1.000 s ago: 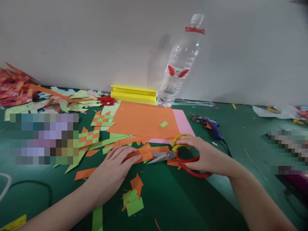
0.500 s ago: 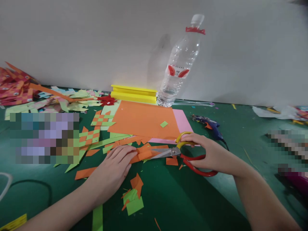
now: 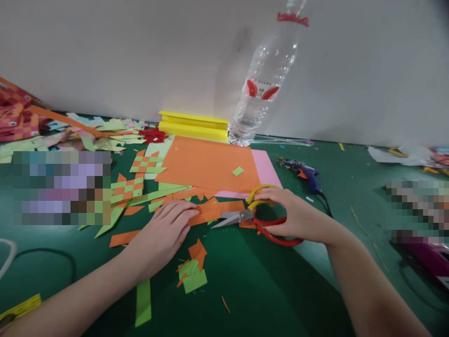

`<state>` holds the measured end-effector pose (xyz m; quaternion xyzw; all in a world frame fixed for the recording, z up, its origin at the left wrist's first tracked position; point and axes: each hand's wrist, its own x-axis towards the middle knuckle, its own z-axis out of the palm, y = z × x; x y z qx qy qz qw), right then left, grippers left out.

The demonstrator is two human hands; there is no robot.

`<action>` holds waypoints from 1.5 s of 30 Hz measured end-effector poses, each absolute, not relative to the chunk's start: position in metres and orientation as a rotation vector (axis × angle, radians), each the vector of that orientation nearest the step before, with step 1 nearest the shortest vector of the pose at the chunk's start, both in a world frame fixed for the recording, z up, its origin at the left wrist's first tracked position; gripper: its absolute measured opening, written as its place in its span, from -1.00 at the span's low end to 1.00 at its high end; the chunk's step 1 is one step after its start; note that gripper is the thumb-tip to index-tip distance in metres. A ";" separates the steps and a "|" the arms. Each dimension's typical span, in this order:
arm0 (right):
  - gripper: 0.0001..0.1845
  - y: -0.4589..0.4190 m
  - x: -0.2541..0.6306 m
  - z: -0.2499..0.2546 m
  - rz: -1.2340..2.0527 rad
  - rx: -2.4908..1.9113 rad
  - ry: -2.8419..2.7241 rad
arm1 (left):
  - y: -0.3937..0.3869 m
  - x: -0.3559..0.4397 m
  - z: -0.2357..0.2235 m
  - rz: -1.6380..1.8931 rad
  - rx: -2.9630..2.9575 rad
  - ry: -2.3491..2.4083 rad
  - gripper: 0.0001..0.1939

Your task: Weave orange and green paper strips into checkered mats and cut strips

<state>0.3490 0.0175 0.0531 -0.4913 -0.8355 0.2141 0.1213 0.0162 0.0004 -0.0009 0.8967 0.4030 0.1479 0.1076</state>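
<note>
My right hand [image 3: 289, 213] grips a pair of scissors [image 3: 242, 216] with one yellow and one red handle loop. The blades are parted and point left, one at an orange paper strip [image 3: 210, 210], the other lower over the green table. On the strip's left end lies my left hand [image 3: 171, 222], its fingers close together and pinching the paper; the thumb is hidden. Behind the strip is a stack with an orange sheet [image 3: 206, 164] on top and a pink sheet [image 3: 264, 166] beneath. Woven orange-and-green paper pieces [image 3: 128, 191] lie left of the stack.
A water bottle [image 3: 256, 89] stands by the wall beside a yellow folded piece [image 3: 192, 126]. To the right lies a blue glue gun [image 3: 303, 172] with its cord. Orange and green scraps [image 3: 194, 276] are scattered in front. Red-orange woven paper pieces [image 3: 17, 117] are heaped far left.
The scissors and my right hand have shifted left along the strip, and the lower blade now reaches past its front edge. My left hand has stayed put. The view has tilted slightly downward.
</note>
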 end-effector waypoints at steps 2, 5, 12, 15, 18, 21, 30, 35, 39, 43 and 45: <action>-0.55 0.018 0.346 0.053 0.641 -1.394 -2.460 | 0.000 0.016 0.000 0.416 2.635 1.195 -0.66; -0.53 0.019 0.343 0.051 0.656 -1.382 -2.470 | 0.000 0.016 -0.001 0.396 2.638 1.184 -0.63; -0.49 0.021 0.342 0.043 0.679 -1.335 -2.462 | 0.002 0.011 -0.005 0.285 2.789 1.047 -0.50; -0.50 0.022 0.342 0.041 0.666 -1.345 -2.492 | 0.002 0.010 -0.005 0.241 2.833 1.018 -0.44; -0.53 0.023 0.342 0.041 0.669 -1.347 -2.496 | 0.003 0.010 -0.005 0.206 2.836 1.022 -0.47; -0.54 0.023 0.341 0.041 0.674 -1.341 -2.483 | 0.003 0.011 -0.004 0.196 2.832 1.026 -0.49; -0.56 0.023 0.341 0.044 0.714 -1.356 -2.511 | 0.003 0.010 -0.003 0.190 2.807 1.048 -0.51; -0.55 0.024 0.343 0.046 0.752 -1.357 -2.527 | 0.003 0.011 -0.002 0.184 2.791 1.054 -0.51; -0.57 0.023 0.344 0.047 0.757 -1.379 -2.529 | 0.003 0.012 -0.001 0.192 2.783 1.047 -0.52; -0.57 0.023 0.345 0.047 0.757 -1.383 -2.525 | 0.003 0.011 -0.001 0.201 2.787 1.052 -0.53; -0.56 0.023 0.344 0.048 0.748 -1.377 -2.510 | 0.003 0.011 -0.002 0.196 2.799 1.048 -0.53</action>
